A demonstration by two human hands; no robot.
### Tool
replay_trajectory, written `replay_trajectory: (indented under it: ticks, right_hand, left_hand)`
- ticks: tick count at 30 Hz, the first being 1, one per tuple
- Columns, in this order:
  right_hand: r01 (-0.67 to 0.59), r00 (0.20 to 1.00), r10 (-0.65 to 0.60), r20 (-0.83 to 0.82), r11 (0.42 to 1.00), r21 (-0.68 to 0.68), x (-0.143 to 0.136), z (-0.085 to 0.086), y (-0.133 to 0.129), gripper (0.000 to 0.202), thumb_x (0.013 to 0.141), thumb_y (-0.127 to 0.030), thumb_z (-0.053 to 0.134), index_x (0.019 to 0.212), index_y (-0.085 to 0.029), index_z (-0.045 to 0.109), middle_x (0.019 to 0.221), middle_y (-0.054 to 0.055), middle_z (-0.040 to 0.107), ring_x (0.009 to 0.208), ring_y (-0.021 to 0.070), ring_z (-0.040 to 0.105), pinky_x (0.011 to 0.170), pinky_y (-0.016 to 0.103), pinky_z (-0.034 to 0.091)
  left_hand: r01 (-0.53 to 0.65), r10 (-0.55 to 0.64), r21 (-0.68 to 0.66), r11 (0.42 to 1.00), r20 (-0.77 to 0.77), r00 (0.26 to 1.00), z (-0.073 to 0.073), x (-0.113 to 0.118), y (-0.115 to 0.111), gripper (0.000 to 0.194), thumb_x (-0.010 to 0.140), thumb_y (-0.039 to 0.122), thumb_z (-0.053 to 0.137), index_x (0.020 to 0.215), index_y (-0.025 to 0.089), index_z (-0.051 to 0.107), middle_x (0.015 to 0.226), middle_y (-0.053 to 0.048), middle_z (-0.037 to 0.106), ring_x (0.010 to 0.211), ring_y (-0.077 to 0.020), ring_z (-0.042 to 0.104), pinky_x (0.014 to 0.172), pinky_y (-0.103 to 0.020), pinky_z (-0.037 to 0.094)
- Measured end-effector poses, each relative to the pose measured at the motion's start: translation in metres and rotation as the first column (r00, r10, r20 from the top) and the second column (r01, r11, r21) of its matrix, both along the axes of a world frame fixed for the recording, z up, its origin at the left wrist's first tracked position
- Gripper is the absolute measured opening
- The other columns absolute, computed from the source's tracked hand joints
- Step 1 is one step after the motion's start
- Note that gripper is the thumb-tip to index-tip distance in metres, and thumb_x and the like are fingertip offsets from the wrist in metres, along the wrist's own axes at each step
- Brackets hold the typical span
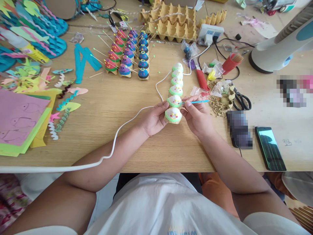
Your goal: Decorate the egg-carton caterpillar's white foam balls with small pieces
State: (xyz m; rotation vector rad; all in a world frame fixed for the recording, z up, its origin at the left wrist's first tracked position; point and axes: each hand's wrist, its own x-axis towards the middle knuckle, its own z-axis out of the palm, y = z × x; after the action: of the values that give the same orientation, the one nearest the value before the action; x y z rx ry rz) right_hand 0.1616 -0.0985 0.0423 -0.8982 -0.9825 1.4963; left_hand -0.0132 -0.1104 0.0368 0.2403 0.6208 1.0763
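Note:
A white egg-carton caterpillar with green rims (175, 91) lies lengthwise on the wooden table (117, 111). My left hand (154, 118) grips its nearest segment, which bears small red and yellow dots. My right hand (197, 116) pinches a thin blue stick (195, 102) whose tip touches the second segment from the right side. A white cable (127, 119) runs under my left wrist.
Rows of painted carton cups with pins (127, 54) stand behind. Bare egg trays (171, 23), a power strip (210, 32), scissors (241, 99), plastic bags, a red cup (231, 63), a phone (270, 148), a fan base (278, 49) and coloured foam sheets (22, 120) surround the work spot.

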Motion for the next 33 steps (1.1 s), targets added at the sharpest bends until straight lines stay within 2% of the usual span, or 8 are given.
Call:
replay_trajectory:
  ticks: [5,12,17,21,25,28,33]
  right_hand:
    - [0.002,0.999,-0.002,-0.039,1.000,-0.014,-0.0004,0.0007,0.0001,0.041,0.071,-0.049,0.099,0.084,-0.029,0.066,0.096,-0.004,0.068,0.085,0.0114,0.061,0.074,0.025,0.056]
    - [-0.008,1.000,0.007,-0.015,1.000,-0.007,0.0015,-0.0016,0.0011,0.040,0.074,-0.050,0.097,0.085,-0.029,0.064,0.096,-0.004,0.068,0.086,0.0121,0.062,0.075,0.026,0.056]
    - [-0.024,1.000,0.024,-0.008,1.000,0.007,0.0023,-0.0029,0.0013,0.038,0.077,-0.049,0.095,0.086,-0.029,0.064,0.096,-0.004,0.068,0.087,0.0116,0.062,0.076,0.025,0.057]
    - [-0.019,0.999,0.019,-0.031,1.000,-0.007,0.0017,-0.0028,0.0010,0.037,0.075,-0.047,0.097,0.085,-0.029,0.065,0.096,-0.004,0.068,0.087,0.0117,0.062,0.075,0.025,0.057]
    - [-0.022,0.998,0.022,-0.053,1.000,-0.006,0.0016,-0.0015,0.0005,0.037,0.075,-0.046,0.098,0.084,-0.029,0.066,0.096,-0.004,0.068,0.086,0.0107,0.062,0.075,0.024,0.057]
    - [-0.014,1.000,0.014,-0.028,1.000,-0.006,0.0025,0.0001,-0.0002,0.038,0.075,-0.049,0.096,0.085,-0.029,0.065,0.099,-0.004,0.069,0.088,0.0111,0.063,0.075,0.024,0.057]
    - [0.039,0.997,-0.042,0.059,0.998,0.059,0.0032,-0.0015,0.0006,0.037,0.077,-0.050,0.096,0.085,-0.029,0.067,0.104,-0.003,0.071,0.090,0.0115,0.064,0.078,0.025,0.056]
  left_hand:
    - [0.016,-0.017,0.046,0.999,0.014,1.000,-0.0003,0.0001,-0.0003,0.019,0.104,0.012,0.062,0.117,0.012,0.076,0.097,-0.004,0.084,0.078,-0.0112,0.079,0.067,-0.018,0.062]
    - [0.010,-0.010,0.006,1.000,0.015,1.000,0.0008,-0.0002,-0.0005,0.025,0.104,0.014,0.064,0.127,0.013,0.074,0.097,-0.003,0.084,0.076,-0.0108,0.079,0.066,-0.018,0.061]
    - [0.016,-0.016,0.025,1.000,-0.012,1.000,0.0002,-0.0003,0.0006,0.019,0.104,0.013,0.063,0.116,0.013,0.077,0.098,-0.003,0.083,0.079,-0.0108,0.078,0.067,-0.018,0.060]
    - [0.013,-0.013,0.028,1.000,-0.011,1.000,0.0011,0.0003,0.0006,0.019,0.106,0.013,0.059,0.108,0.012,0.077,0.095,-0.003,0.083,0.076,-0.0100,0.077,0.066,-0.018,0.059]
    - [0.000,0.000,0.005,1.000,-0.019,1.000,0.0024,0.0007,-0.0005,0.016,0.104,0.013,0.064,0.112,0.011,0.077,0.096,-0.004,0.083,0.079,-0.0108,0.077,0.069,-0.018,0.059]
    - [0.003,-0.003,0.021,1.000,-0.018,1.000,0.0007,0.0006,-0.0004,0.017,0.103,0.013,0.065,0.114,0.012,0.078,0.099,-0.004,0.083,0.081,-0.0110,0.077,0.069,-0.019,0.059]
    - [-0.030,0.033,0.069,0.997,-0.045,0.998,-0.0057,0.0010,0.0004,0.009,0.100,0.012,0.070,0.100,0.013,0.080,0.093,-0.002,0.083,0.075,-0.0091,0.075,0.068,-0.018,0.057]
